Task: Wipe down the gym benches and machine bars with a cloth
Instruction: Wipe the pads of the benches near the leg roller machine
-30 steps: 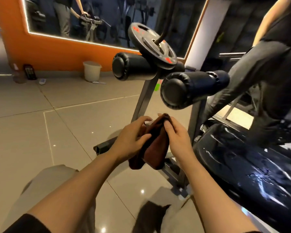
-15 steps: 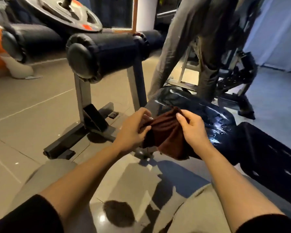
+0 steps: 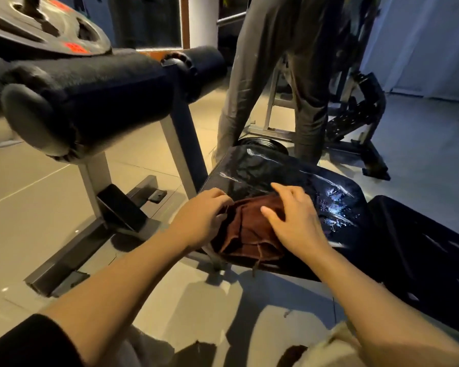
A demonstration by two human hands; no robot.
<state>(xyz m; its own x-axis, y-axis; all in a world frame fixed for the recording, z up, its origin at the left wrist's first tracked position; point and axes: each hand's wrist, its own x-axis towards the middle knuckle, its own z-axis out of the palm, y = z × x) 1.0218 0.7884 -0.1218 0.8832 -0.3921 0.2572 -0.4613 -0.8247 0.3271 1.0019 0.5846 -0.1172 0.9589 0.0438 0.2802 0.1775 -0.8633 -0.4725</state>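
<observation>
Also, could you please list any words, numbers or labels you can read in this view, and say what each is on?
None can be read.
Weight plate: orange-red markings, too blurred to make out.
Brown cloth, bench seat pad, roller pad: no text visible.

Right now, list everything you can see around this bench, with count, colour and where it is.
cloth: one, brown, on the near end of the bench pad
bench pad: one, glossy black, centre right
roller pads: at least two, black, upper left on a grey frame
weight plate: one, dark grey with red marks, top left
standing person: one, grey trousers, behind the bench
floor: beige tiles
left hand: holds the cloth's left edge
right hand: fingers spread, resting on the cloth
</observation>
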